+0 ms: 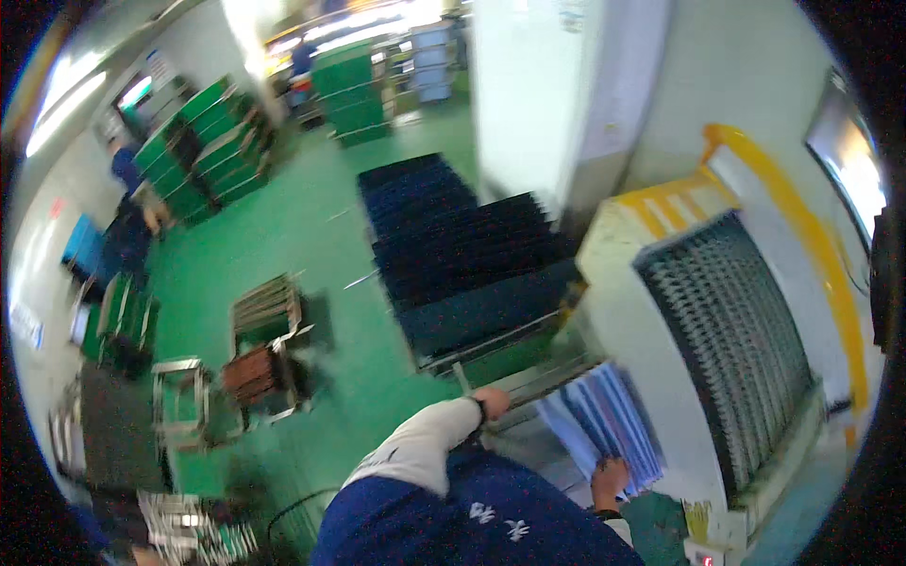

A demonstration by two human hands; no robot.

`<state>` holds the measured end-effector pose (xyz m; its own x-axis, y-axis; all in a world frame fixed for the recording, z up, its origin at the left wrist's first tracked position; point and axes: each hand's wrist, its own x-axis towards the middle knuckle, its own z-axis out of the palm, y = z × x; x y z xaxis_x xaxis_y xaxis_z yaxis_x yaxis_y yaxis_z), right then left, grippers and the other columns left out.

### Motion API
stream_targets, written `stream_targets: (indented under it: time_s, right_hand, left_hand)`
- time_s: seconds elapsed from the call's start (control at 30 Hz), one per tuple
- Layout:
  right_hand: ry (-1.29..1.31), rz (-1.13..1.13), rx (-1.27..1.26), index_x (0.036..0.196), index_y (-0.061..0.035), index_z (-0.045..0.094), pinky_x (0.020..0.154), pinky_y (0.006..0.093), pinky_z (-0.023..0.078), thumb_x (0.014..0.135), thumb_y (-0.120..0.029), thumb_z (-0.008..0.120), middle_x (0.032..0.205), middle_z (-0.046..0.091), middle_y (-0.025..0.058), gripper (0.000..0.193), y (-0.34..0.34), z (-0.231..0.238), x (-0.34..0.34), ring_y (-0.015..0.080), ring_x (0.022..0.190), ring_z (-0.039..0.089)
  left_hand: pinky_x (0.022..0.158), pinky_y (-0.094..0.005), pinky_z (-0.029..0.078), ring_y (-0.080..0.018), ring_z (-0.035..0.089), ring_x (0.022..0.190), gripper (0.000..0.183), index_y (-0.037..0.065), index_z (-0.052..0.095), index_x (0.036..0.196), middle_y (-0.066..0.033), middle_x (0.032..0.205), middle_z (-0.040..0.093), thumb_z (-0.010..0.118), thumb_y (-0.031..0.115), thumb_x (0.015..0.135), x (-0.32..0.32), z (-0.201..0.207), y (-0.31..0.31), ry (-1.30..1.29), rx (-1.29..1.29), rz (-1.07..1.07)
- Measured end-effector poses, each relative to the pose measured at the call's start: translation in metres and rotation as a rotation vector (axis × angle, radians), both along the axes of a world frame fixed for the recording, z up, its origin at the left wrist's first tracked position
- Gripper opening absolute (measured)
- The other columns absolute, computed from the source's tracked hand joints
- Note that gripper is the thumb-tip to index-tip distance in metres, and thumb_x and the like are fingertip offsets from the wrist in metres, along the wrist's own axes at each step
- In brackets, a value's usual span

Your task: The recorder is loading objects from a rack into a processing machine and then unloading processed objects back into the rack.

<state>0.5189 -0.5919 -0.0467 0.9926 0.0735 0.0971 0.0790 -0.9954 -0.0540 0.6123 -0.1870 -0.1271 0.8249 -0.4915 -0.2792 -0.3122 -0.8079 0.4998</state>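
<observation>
My left hand (493, 403) reaches forward beside a metal rail (543, 385); its fingers are blurred, so I cannot tell whether they grip the rail. Near the lower right, my right hand (610, 479) is closed on the near edge of a stack of bluish-white sheets or thin panels (604, 420), its fingers curled at the edge. The stack lies slanted on a metal surface, between the rail and a pale machine or cabinet (618, 250). What the stack is made of is too blurred to tell.
Ahead stand dark, ridged stacks (462, 236) on a low frame. At right, a grey ridged rack (731, 330) leans by a yellow curved tube (802, 189). Metal stands (264, 311) are on the green floor at left. Green crates (349, 90) and a person (132, 179) are farther off.
</observation>
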Motion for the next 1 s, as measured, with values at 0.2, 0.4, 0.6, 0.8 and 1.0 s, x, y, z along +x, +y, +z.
stream_targets:
  time_s: [0.2, 0.4, 0.6, 0.8, 1.0]
  right_hand:
    - [0.038, -0.195, 0.051, 0.073, -0.0116, 0.071, 0.068, 0.0457, 0.048, 0.075, -0.025, 0.057, 0.080, 0.062, 0.0138, 0.019, -0.010, 0.021, -0.017, 0.0344, 0.074, 0.061]
    - [0.335, -0.174, 0.057, 0.087, -0.0184, 0.070, 0.079, 0.0446, 0.046, 0.077, -0.027, 0.055, 0.093, 0.061, 0.0072, 0.020, 0.006, 0.042, -0.005, 0.0270, 0.094, 0.059]
    - [0.265, -0.185, 0.149, 0.082, -0.0119, 0.067, 0.070, 0.0464, 0.049, 0.074, -0.026, 0.057, 0.089, 0.061, 0.0113, 0.018, 0.002, 0.018, -0.026, 0.0314, 0.087, 0.061]
    - [0.155, -0.112, 0.158, 0.080, -0.0097, 0.066, 0.061, 0.0455, 0.050, 0.072, -0.024, 0.059, 0.083, 0.061, 0.0117, 0.018, -0.006, 0.010, -0.033, 0.0320, 0.077, 0.063]
    - [0.281, -0.086, 0.058, 0.077, -0.0099, 0.069, 0.061, 0.0465, 0.050, 0.072, -0.020, 0.056, 0.081, 0.065, 0.0123, 0.017, -0.006, 0.075, -0.011, 0.0319, 0.076, 0.064]
  left_hand:
    - [0.068, -0.0446, 0.052, -0.0312, 0.065, 0.081, 0.019, 0.003, 0.067, 0.084, -0.0150, 0.083, 0.066, 0.062, 0.018, 0.073, 0.011, 0.072, -0.027, 0.117, 0.247, -0.091]
    - [0.075, -0.0443, 0.053, -0.0356, 0.065, 0.087, 0.031, 0.004, 0.068, 0.089, -0.0181, 0.092, 0.067, 0.067, 0.024, 0.066, 0.044, -0.008, 0.014, 0.105, 0.202, -0.303]
    - [0.081, -0.0439, 0.051, -0.0368, 0.064, 0.090, 0.034, 0.002, 0.068, 0.088, -0.0203, 0.093, 0.066, 0.067, 0.026, 0.065, 0.027, -0.007, -0.002, 0.320, 0.386, -0.160]
    - [0.079, -0.0439, 0.051, -0.0376, 0.064, 0.087, 0.031, 0.001, 0.068, 0.080, -0.0217, 0.090, 0.066, 0.069, 0.028, 0.066, 0.035, -0.014, 0.007, 0.192, 0.191, -0.256]
    - [0.077, -0.0455, 0.050, -0.0372, 0.063, 0.089, 0.041, 0.001, 0.065, 0.090, -0.0216, 0.093, 0.065, 0.069, 0.035, 0.068, 0.038, 0.032, 0.000, 0.256, 0.247, -0.321]
